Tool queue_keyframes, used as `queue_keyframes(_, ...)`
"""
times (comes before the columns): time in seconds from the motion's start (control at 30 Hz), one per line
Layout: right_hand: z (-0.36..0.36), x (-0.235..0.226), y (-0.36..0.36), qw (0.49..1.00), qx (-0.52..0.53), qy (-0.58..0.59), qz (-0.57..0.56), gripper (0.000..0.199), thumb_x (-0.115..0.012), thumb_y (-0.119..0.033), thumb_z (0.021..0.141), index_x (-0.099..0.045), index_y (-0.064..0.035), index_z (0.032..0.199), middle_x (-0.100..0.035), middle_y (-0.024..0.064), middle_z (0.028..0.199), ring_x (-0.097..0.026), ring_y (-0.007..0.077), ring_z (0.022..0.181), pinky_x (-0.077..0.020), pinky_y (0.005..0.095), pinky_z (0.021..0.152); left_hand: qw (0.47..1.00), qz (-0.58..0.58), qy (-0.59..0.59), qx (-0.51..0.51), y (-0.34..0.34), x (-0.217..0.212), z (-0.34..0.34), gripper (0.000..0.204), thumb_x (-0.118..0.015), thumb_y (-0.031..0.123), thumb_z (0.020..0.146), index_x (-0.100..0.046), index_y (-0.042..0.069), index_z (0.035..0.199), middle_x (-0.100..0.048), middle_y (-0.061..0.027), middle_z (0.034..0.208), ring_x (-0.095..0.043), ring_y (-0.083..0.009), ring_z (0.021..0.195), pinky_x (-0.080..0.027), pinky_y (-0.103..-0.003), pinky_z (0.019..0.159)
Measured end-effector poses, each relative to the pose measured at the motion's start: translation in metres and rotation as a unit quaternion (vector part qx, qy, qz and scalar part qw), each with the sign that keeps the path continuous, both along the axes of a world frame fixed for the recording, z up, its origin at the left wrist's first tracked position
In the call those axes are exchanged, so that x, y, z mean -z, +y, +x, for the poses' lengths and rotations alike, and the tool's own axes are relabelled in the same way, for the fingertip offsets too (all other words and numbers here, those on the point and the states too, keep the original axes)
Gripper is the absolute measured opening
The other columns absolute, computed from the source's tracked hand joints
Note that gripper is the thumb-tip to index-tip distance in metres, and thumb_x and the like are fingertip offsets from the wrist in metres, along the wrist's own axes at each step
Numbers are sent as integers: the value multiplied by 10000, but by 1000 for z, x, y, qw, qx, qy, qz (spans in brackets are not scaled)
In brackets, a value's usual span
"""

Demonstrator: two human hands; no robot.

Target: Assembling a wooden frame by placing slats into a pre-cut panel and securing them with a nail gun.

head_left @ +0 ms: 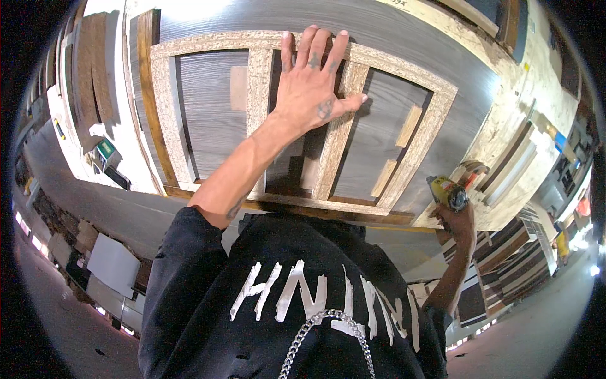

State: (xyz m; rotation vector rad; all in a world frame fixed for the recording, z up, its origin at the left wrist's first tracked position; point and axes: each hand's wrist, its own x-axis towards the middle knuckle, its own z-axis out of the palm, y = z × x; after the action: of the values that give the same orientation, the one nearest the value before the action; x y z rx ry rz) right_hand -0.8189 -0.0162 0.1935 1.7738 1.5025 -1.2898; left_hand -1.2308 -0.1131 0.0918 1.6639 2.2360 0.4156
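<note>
A frame of chipboard strips [259, 95], with crossbars between its rails, lies on a dark grey wood-grain panel [211, 139]. My left hand [312, 91] reaches over the middle of this frame, fingers stretched across its far rail and thumb out to the right. Beyond the frame's near right corner, my right hand [456, 218] is wrapped round a yellow-and-black power tool [448, 192]. The tool's exact kind is hard to make out, and part of its grip is hidden by the hand. Small pale wood blocks [409, 126] sit inside the frame's openings.
A brown wooden strip [146, 95] runs along the frame's left side. On the pale bench at left are a green box [105, 149] and a yellow-handled tool [59, 129]. Loose strips [510, 158] lie at right; stacked boards [505, 271] stand beyond the bench.
</note>
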Motion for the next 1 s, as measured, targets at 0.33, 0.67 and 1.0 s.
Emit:
queue_keyframes(0.33, -107, -44, 59, 922, -276, 6, 271, 254, -783, -217, 798, -695, -5, 905, -710, 97, 767, -660, 165, 678, -527, 307, 625, 999, 21, -44, -24, -2, 9, -2, 1004, -681, 691, 729, -318, 127, 1476, -319, -148, 1433, -171, -357, 1443, -60, -628, 1165)
queue_keyframes(0.67, -220, 0, 72, 858, -392, 223, 244, 635, -854, -166, 627, -649, -48, 1216, -705, 152, 1015, -636, 295, 936, -470, 387, 889, 997, 30, -61, -22, -5, 16, -2, 969, -642, 701, 731, -352, 135, 1461, -334, -144, 1416, -205, -328, 1436, -85, -604, 1143)
queue_keyframes(1.0, -222, 7, 71, 893, -371, 142, 209, 729, -869, -118, 568, -633, -85, 1257, -680, 139, 1106, -579, 337, 1042, -442, 413, 946, 996, 37, -73, -27, -4, 18, -1, 963, -644, 696, 726, -348, 156, 1467, -346, -121, 1408, -210, -308, 1437, -49, -587, 1156)
